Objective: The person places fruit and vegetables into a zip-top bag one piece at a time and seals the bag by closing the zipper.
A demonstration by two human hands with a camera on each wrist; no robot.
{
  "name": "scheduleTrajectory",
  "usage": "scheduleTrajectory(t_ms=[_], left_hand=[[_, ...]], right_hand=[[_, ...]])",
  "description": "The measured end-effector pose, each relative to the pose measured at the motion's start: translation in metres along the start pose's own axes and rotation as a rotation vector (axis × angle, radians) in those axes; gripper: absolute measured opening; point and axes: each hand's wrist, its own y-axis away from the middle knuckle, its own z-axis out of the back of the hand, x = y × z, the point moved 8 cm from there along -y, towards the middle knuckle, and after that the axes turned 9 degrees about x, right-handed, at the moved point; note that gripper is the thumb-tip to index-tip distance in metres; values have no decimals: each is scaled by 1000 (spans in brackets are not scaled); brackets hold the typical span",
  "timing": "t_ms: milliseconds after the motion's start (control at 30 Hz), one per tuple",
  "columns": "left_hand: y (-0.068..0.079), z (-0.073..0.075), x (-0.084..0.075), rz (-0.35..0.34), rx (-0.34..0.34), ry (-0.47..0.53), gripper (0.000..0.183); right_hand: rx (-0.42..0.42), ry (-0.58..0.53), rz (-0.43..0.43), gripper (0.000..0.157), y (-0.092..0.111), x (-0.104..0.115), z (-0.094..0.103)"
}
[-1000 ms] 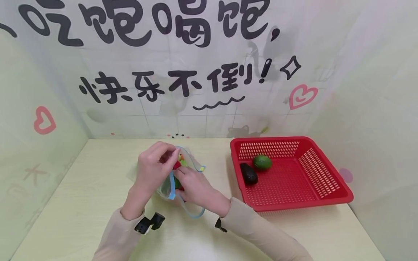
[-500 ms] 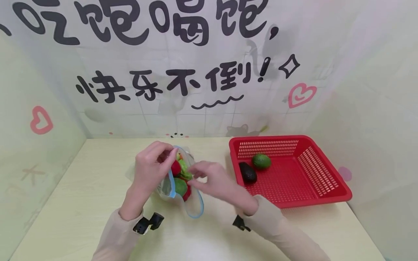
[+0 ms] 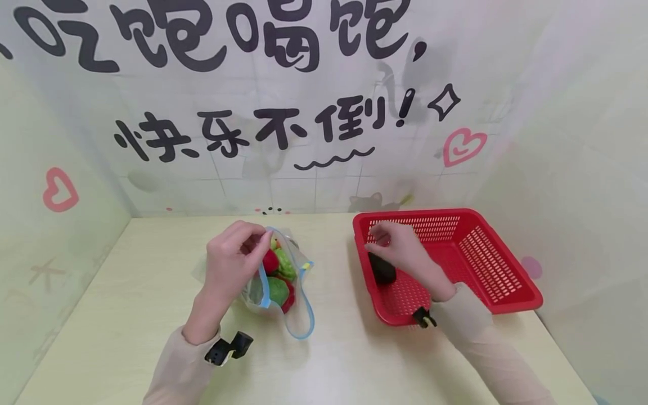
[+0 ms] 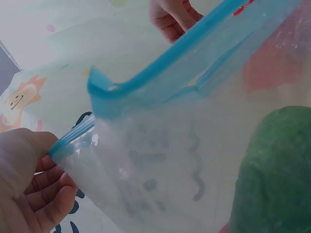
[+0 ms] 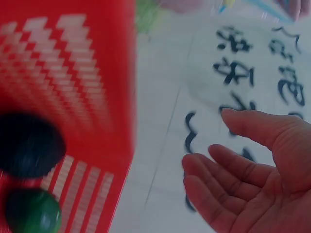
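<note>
A clear zip bag (image 4: 146, 160) with a blue closure stands on the table, its mouth spread. My left hand (image 3: 230, 261) pinches the bag's left edge between thumb and fingers. Inside lie a green rounded piece (image 3: 277, 291), a leafy light-green piece (image 3: 285, 264) and red pieces (image 3: 270, 262), like toy vegetables. My right hand (image 3: 405, 250) hovers over the left side of the red basket (image 3: 516, 305), fingers loosely bent and holding nothing. Below it a dark avocado (image 3: 383, 271) lies in the basket. A green avocado (image 5: 33, 211) beside it shows in the right wrist view, hidden by my hand in the head view.
The basket has slotted walls and stands on the right of the pale wooden table (image 3: 334, 360). A printed backdrop (image 3: 283, 185) with lettering rises behind the table, and side panels (image 3: 55, 247) close in both sides.
My right hand has come out of the bag, leaving it without anything in its fingers, and moved right to above the basket. My left hand keeps its pinch on the bag's edge.
</note>
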Motion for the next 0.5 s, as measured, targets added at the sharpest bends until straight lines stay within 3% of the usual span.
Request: scheduleTrajectory(t_ms=[167, 400, 500], left_hand=[[0, 1, 0, 0, -5, -3, 12], [1, 1, 0, -10, -5, 5, 12], [1, 1, -1, -11, -6, 10, 13]], right_hand=[[86, 48, -156, 37, -13, -49, 12], [257, 48, -218, 38, -23, -100, 10], [287, 73, -235, 41, -27, -114, 6]])
